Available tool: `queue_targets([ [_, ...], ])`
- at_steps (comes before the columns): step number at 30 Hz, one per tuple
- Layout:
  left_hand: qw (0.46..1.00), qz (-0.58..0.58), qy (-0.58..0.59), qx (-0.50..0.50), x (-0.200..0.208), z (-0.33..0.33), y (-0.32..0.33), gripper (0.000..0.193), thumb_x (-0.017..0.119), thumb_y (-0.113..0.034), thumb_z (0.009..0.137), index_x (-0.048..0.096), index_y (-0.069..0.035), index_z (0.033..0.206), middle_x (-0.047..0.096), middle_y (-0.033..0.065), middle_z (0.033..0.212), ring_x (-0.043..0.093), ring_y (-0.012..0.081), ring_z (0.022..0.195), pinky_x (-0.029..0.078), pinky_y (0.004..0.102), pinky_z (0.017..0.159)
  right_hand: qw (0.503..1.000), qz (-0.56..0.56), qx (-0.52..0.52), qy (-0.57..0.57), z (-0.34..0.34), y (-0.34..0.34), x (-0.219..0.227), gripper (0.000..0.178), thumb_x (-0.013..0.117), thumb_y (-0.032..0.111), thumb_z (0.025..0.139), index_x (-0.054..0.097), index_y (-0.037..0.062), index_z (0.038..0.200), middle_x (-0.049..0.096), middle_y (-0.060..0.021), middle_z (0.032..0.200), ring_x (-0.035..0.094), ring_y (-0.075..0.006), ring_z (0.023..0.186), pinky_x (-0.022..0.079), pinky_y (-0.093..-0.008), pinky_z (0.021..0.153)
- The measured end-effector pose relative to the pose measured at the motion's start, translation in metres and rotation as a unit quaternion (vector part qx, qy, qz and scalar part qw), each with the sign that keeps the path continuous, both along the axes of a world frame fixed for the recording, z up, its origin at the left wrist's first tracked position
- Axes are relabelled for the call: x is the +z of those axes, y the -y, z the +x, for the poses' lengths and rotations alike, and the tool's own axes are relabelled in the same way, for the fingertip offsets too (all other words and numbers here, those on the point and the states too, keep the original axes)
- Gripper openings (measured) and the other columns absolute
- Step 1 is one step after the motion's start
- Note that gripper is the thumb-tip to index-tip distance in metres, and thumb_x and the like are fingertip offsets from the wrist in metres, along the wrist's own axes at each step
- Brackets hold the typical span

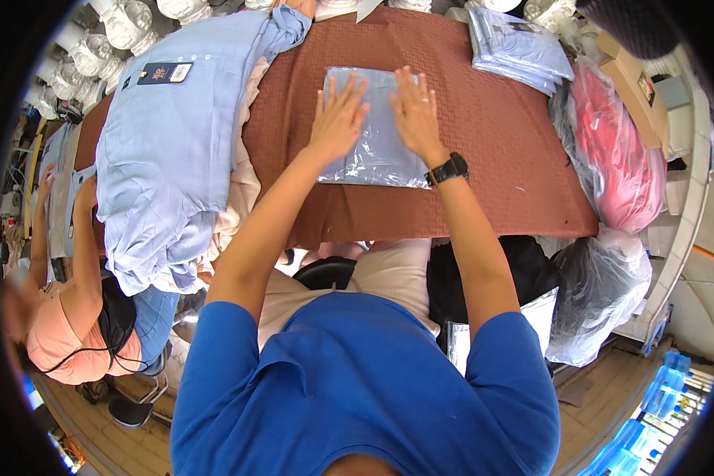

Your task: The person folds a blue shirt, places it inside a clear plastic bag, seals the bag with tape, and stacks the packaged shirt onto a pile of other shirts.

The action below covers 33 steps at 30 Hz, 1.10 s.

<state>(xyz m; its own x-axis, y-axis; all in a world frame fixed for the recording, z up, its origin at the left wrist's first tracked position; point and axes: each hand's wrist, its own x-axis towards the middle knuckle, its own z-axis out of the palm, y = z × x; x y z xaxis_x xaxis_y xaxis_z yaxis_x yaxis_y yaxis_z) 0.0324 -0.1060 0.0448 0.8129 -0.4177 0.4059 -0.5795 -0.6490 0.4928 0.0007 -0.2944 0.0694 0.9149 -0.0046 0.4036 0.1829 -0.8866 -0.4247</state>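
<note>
You are pressing your left hand [339, 119] and right hand [415, 115], both flat with fingers spread, on the clear-bagged folded blue shirt [377, 131] at upper centre, likely smoothing it; next, sweep air outward evenly.

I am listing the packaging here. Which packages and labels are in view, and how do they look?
Clear plastic bag with folded blue garment: table centre, under both hands.
Dark label with white patch: on blue shirt pile, left.
Bagged blue garments stack: top right.
Clear bag of pink cloth: right edge.
</note>
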Motion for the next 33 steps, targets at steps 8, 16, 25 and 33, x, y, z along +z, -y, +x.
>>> queue_targets([
  [8, 0.996, 0.07, 0.054, 0.003, -0.018, -0.037, 0.003, 0.054, 0.042, -0.041, 0.105, 0.037, -0.025, 0.156, 0.026, 0.0087, 0.165, 0.018, 0.0437, 0.151, 0.016, 0.0578, 0.122, 0.995, -0.096, -0.019, -0.01, -0.038, -0.019, -0.041, 0.05, 0.039, 0.036, 0.105, 0.04, 0.0243, 0.154, 0.029, -0.0072, 0.164, 0.024, -0.0375, 0.151, 0.019, -0.0582, 0.121],
  [16, 0.996, 0.07, 0.059, 0.012, -0.018, -0.038, 0.004, 0.053, 0.045, -0.039, 0.103, 0.04, -0.025, 0.154, 0.03, 0.0096, 0.163, 0.023, 0.0444, 0.149, 0.02, 0.058, 0.12, 0.995, -0.095, -0.03, -0.013, -0.038, -0.021, -0.039, 0.049, 0.039, 0.037, 0.105, 0.042, 0.0258, 0.153, 0.031, -0.0055, 0.163, 0.027, -0.0359, 0.15, 0.021, -0.0577, 0.12],
  [25, 0.998, 0.023, 0.062, 0.002, 0.014, 0.018, 0.006, 0.047, 0.042, -0.033, 0.105, 0.045, -0.023, 0.151, 0.036, 0.0082, 0.16, 0.03, 0.0357, 0.148, 0.022, 0.0586, 0.119, 0.998, -0.04, -0.041, 0.03, 0.01, -0.007, 0.002, 0.05, 0.041, 0.038, 0.104, 0.043, 0.0236, 0.152, 0.036, -0.008, 0.161, 0.031, -0.0367, 0.147, 0.021, -0.0577, 0.12],
  [33, 0.997, 0.063, 0.043, 0.024, -0.031, 0.037, 0.019, 0.05, 0.038, -0.044, 0.105, 0.042, -0.028, 0.153, 0.033, 0.005, 0.162, 0.027, 0.0355, 0.15, 0.019, 0.0545, 0.122, 0.995, -0.069, -0.052, 0.039, 0.034, -0.004, -0.052, 0.05, 0.042, 0.041, 0.103, 0.047, 0.0236, 0.15, 0.041, -0.008, 0.158, 0.032, -0.0359, 0.147, 0.021, -0.0572, 0.12],
])
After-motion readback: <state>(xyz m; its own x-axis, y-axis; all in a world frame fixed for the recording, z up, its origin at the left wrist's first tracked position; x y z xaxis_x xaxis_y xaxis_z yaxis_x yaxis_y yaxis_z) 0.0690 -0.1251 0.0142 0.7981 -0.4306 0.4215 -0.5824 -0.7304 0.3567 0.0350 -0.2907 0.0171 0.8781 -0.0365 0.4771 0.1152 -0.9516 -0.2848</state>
